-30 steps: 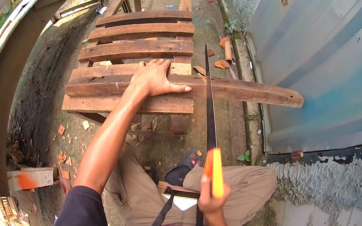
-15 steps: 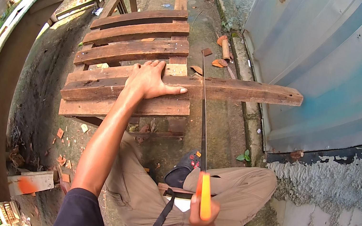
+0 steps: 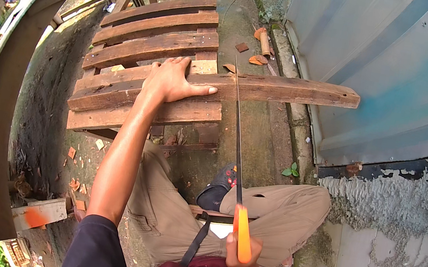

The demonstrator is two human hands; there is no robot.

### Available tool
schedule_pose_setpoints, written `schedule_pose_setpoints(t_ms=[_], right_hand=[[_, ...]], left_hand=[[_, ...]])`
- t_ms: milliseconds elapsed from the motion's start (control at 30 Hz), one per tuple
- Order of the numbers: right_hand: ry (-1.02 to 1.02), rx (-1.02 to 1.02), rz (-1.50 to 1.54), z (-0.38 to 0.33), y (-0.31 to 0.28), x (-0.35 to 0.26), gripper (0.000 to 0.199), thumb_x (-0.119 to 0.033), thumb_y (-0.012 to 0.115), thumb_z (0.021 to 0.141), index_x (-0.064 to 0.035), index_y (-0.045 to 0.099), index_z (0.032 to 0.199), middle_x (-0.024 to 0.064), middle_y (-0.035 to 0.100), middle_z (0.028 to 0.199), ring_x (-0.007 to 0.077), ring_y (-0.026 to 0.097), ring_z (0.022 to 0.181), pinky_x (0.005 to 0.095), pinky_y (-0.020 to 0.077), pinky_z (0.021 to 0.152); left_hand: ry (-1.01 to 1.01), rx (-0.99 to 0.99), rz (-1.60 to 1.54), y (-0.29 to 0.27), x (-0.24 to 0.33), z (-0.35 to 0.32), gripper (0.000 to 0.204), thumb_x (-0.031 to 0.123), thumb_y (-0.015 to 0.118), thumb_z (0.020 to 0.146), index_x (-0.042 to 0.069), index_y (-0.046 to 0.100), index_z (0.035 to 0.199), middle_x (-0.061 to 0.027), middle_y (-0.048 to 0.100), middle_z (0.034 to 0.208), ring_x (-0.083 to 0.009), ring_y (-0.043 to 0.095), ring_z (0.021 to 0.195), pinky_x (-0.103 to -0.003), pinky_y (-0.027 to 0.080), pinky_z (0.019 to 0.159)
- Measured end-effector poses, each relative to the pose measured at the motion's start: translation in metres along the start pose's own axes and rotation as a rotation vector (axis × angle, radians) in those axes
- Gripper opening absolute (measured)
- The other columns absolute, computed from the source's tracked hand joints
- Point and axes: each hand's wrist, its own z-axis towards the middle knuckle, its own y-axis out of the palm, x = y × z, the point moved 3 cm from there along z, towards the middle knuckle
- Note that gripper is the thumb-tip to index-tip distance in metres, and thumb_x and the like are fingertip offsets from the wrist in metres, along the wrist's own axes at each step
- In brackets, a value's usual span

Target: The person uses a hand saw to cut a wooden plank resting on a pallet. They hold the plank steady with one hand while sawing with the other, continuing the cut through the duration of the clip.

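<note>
Nearest the camera, the right hand (image 3: 243, 248) is clenched around the orange handle (image 3: 242, 233) of a hand saw (image 3: 238, 138), held close to the body above the lap. The person's khaki trousers (image 3: 273, 218) and a dark shoe (image 3: 217, 187) fill the space below it, and a black strap (image 3: 197, 240) hangs down the maroon shirt. From the handle the thin dark blade runs forward and up, its far part lying across a long weathered plank (image 3: 284, 91).

The left arm stretches out from the lower edge to the left hand (image 3: 170, 81), which lies flat on that plank, fingers (image 3: 180, 63) spread and pressing down rather than curled around anything, thumb pointing toward the blade. The plank rests crosswise on a slatted wooden pallet (image 3: 142, 52), and its right end juts past the pallet over the ground.

The ground is damp, mossy concrete (image 3: 259, 136) strewn with small orange-brown chips (image 3: 259, 59) and a little green weed (image 3: 291, 170). To the right stands a sheet-metal wall (image 3: 384, 78) with a bluish tint, and nearer to it a rough grey plastered wall (image 3: 398, 223). On the left a broad curved wooden beam (image 3: 5, 114) borders the yard.

Compared with half a second ago, the saw handle sits a touch nearer the body, and the left hand has kept its place on the plank.
</note>
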Motion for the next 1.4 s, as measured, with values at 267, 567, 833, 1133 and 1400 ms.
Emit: schedule_pose_setpoints(t_ms=[267,567,833,1133,1400], right_hand=[[0.058,0.126,0.147,0.145,0.044,0.011,0.028,-0.012,0.069,0.096,0.0,0.059,0.073,-0.0034,0.054,0.061,0.0054,0.046,0.057,0.0303,0.0353,0.051],[0.001,-0.023,0.078,0.003,0.002,0.048,0.011,-0.003,0.068,0.09,0.0002,0.062,0.082,0.0088,0.059,0.062,0.0219,0.063,0.051,0.0333,0.0481,0.051],[0.034,-0.026,0.267,-0.011,0.024,0.055,0.023,-0.016,0.073,0.093,-0.0011,0.057,0.101,0.0036,0.059,0.07,0.0116,0.057,0.059,0.0299,0.0472,0.056],[0.071,-0.098,0.288,-0.003,0.034,0.082,0.028,-0.013,0.074,0.094,0.0,0.055,0.109,0.0027,0.059,0.072,0.0103,0.056,0.062,0.0284,0.0491,0.06],[0.027,-0.088,0.377,0.014,0.029,0.093,0.026,-0.011,0.074,0.093,0.0009,0.057,0.11,0.0045,0.064,0.073,0.0123,0.061,0.062,0.029,0.052,0.062]], left_hand=[[-0.012,-0.012,-0.005,-0.002,0.002,-0.001,0.126,0.088,0.069,0.063,-0.002,0.051,0.15,-0.026,0.06,0.144,-0.0394,0.055,0.137,-0.058,0.036,0.117],[0.003,0.026,-0.038,0.001,-0.005,0.001,0.125,0.092,0.069,0.061,0.0,0.057,0.146,-0.0194,0.06,0.146,-0.0358,0.054,0.139,-0.051,0.039,0.118],[0.364,0.576,0.059,0.031,0.013,-0.051,0.076,0.063,0.08,0.079,0.006,0.066,0.128,-0.0116,0.069,0.124,-0.0283,0.06,0.121,-0.046,0.039,0.106],[0.265,0.564,0.049,0.035,0.019,-0.048,0.075,0.066,0.079,0.078,0.005,0.068,0.121,-0.0116,0.07,0.114,-0.0299,0.062,0.112,-0.046,0.039,0.102],[0.283,0.546,0.13,0.017,0.02,-0.034,0.07,0.066,0.075,0.082,0.003,0.067,0.112,-0.0136,0.069,0.106,-0.0335,0.063,0.107,-0.047,0.041,0.098]])
